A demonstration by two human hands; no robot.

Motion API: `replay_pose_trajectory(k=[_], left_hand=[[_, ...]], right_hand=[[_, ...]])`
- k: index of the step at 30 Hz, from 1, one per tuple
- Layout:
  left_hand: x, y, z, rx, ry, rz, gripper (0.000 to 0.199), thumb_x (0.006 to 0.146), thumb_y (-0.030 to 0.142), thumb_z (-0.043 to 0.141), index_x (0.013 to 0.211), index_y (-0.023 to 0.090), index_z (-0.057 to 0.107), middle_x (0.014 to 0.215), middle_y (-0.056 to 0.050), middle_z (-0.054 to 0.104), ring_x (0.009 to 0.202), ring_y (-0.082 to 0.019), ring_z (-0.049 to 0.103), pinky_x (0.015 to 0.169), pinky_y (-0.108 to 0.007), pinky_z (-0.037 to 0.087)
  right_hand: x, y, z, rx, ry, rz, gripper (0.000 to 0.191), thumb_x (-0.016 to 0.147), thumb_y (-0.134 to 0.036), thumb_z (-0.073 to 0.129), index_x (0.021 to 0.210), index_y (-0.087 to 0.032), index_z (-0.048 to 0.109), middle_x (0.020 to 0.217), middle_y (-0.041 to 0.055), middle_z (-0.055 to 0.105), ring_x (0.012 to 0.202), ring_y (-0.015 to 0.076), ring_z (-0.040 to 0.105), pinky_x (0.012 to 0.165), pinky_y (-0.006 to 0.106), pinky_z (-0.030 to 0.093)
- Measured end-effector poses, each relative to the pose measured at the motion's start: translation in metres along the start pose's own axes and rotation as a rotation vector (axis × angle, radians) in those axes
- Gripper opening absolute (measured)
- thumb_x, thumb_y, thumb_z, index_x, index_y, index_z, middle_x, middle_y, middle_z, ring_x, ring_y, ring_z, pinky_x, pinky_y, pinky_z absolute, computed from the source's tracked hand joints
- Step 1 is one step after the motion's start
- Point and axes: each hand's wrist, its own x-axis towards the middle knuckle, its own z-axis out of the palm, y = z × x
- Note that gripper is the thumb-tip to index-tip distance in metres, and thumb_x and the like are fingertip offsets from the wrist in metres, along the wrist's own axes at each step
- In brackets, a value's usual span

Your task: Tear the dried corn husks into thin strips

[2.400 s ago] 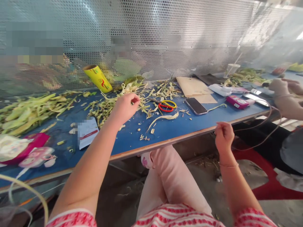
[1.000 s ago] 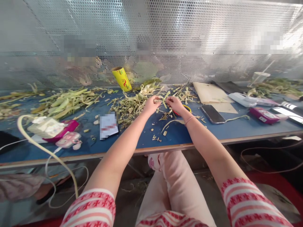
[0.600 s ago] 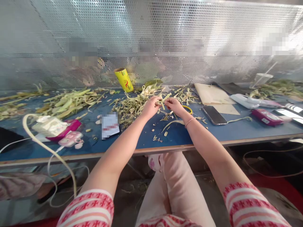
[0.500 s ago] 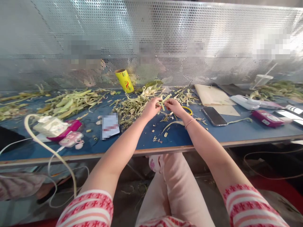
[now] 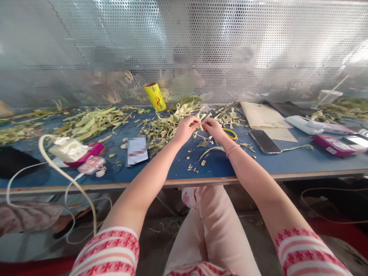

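Over the middle of the blue table, my left hand (image 5: 186, 129) and my right hand (image 5: 212, 127) meet almost fingertip to fingertip. Both are closed in a pinch around a small pale green plant piece (image 5: 201, 123), mostly hidden by the fingers. A heap of pale green and dry plant scraps (image 5: 161, 132) lies beside and behind my left hand. A yellow ring-shaped thing (image 5: 230, 134) rests just right of my right hand. Loose scraps (image 5: 203, 163) and a curved pale strip (image 5: 211, 149) lie on the table nearer to me.
A yellow tube (image 5: 155, 97) leans near the perforated metal screen (image 5: 207, 38). To the left are a leaf pile (image 5: 94, 120), a power strip with cables (image 5: 70, 149) and a card (image 5: 137, 150). On the right lie a phone (image 5: 265, 142), brown paper (image 5: 263, 115) and a magenta device (image 5: 332, 145).
The longer green piece that stood out between my fingers shows less now. My fingertips stay close together. The whole view has shifted slightly, with table items appearing a little further right.
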Motion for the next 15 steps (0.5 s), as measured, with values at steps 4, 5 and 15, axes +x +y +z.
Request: replay_pose_trajectory(k=[4,5,15], left_hand=[[0.0010,0.0014,-0.0019,0.055,-0.011,0.047,0.014,0.084,0.024,0.057,0.084,0.017,0.069,0.091,-0.007,0.074,0.086,-0.017,0.068,0.081,-0.029,0.052],[0.0010,0.0012,-0.0021,0.059,-0.009,0.045,0.017,0.085,0.023,0.054,0.084,0.016,0.070,0.093,-0.008,0.074,0.088,-0.017,0.068,0.082,-0.029,0.052],[-0.0011,-0.0030,-0.0075,-0.075,-0.166,-0.054,0.031,0.072,0.011,0.049,0.093,0.014,0.071,0.102,-0.008,0.072,0.091,-0.019,0.068,0.081,-0.032,0.055]], right_hand=[[0.0007,0.0047,0.0025,0.004,0.004,-0.024,0.022,0.079,-0.035,0.065,0.070,-0.020,0.051,0.053,-0.0060,0.049,0.049,0.0082,0.045,0.052,0.023,0.038],[0.0011,0.0057,0.0027,0.014,0.009,-0.020,0.023,0.079,-0.036,0.065,0.069,-0.020,0.051,0.054,-0.0059,0.049,0.049,0.0082,0.045,0.052,0.023,0.038],[0.0011,-0.0003,0.0015,0.022,0.026,0.066,0.016,0.080,-0.024,0.061,0.068,-0.019,0.052,0.051,-0.0066,0.049,0.047,0.0074,0.045,0.052,0.022,0.040]])
